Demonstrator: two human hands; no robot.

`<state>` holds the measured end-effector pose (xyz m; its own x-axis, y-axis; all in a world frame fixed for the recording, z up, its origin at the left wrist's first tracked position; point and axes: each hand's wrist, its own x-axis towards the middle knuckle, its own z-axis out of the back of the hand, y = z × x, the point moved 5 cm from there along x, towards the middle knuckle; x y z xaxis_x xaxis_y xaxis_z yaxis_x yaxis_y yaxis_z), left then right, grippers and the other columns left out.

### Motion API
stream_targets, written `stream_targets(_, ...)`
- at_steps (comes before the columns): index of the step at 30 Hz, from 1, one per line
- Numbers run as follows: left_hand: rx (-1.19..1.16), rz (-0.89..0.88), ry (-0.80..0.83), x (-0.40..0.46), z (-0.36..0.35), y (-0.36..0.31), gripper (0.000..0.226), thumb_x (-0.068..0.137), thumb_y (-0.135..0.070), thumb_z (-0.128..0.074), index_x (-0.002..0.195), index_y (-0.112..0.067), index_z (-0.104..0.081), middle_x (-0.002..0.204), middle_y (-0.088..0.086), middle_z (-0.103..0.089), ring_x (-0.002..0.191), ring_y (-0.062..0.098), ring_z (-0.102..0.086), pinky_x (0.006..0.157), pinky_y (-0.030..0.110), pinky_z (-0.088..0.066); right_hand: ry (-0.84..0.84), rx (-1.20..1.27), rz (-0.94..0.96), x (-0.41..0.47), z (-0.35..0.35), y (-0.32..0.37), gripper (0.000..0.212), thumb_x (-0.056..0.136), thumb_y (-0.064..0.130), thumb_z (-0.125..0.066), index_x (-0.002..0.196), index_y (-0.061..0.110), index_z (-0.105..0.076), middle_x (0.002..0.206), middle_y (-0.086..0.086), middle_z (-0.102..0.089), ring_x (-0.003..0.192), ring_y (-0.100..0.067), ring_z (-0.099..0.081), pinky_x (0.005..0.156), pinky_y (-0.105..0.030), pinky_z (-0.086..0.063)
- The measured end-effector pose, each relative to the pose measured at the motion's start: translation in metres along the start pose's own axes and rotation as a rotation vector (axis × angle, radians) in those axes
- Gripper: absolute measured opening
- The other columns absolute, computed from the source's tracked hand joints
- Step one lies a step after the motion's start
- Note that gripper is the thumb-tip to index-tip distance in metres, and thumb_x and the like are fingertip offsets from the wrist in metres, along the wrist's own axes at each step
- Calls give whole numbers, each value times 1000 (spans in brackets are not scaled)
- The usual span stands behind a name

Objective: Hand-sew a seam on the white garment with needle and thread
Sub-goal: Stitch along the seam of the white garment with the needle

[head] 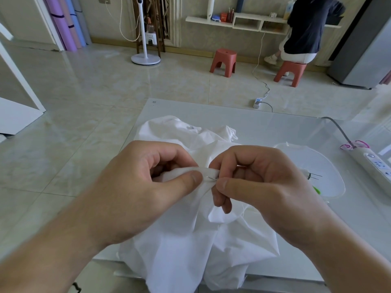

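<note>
Between the two hands, a thin steel needle (pixel 212 177) lies roughly level, its long axis running left to right through a pinched fold of the white cotton garment (pixel 186 233) heaped on the pale glass table (pixel 264 127). The right hand (pixel 254 182) pinches its eye end, so the point faces the left hand (pixel 146 187), which grips the fold (thumb on top). Behind the right hand, a clear plastic tray (pixel 330 182) holds spare needles (pixel 315 176) and something green.
</note>
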<state>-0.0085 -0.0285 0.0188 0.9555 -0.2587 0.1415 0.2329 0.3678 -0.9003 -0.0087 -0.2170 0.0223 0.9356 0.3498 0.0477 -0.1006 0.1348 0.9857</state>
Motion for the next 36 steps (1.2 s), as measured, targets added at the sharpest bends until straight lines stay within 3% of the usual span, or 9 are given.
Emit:
stream_targets(5,13,-17,-5,1,0,0,12,80,-42,-74,86,-33,-80,72,-9,-72,66,8,-67,62,16,-50,-9,-48,-11,0,0,0,8,78,2,-65,70,3,-66,73,-8,-72,61,-27,-65,67,-32,-52)
stream_targets(14,89,-31,-30,0,-2,-2,9,90,-37,-82,82,-37,-78,73,-13,-73,70,7,-69,64,15,-49,-26,-167,-48,0,0,-1,10,77,7,-64,68,11,-67,73,-7,-74,61,-26,-68,69,-35,-50)
stream_targets(19,136,-34,-26,-3,-3,-5,5,85,-35,-78,81,-38,-77,75,-15,-74,74,6,-71,66,14,-50,-24,-190,-79,-1,1,-3,9,77,7,-64,69,10,-67,73,-8,-74,61,-25,-68,69,-36,-51)
stream_targets(28,261,-76,-56,-6,-5,-9,8,85,-39,-76,77,-38,-74,76,-21,-71,77,2,-68,69,10,-47,-77,-223,-142,-1,-2,-4,6,75,14,-66,70,12,-69,68,-10,-74,62,-26,-69,73,-56,-57)
stream_targets(36,243,-79,-50,-6,-5,-9,6,85,-39,-77,79,-39,-75,75,-18,-72,76,6,-69,66,12,-49,-109,-293,-168,-1,2,-7,26,90,-1,-73,68,12,-68,67,-7,-74,55,-23,-67,69,-43,-55)
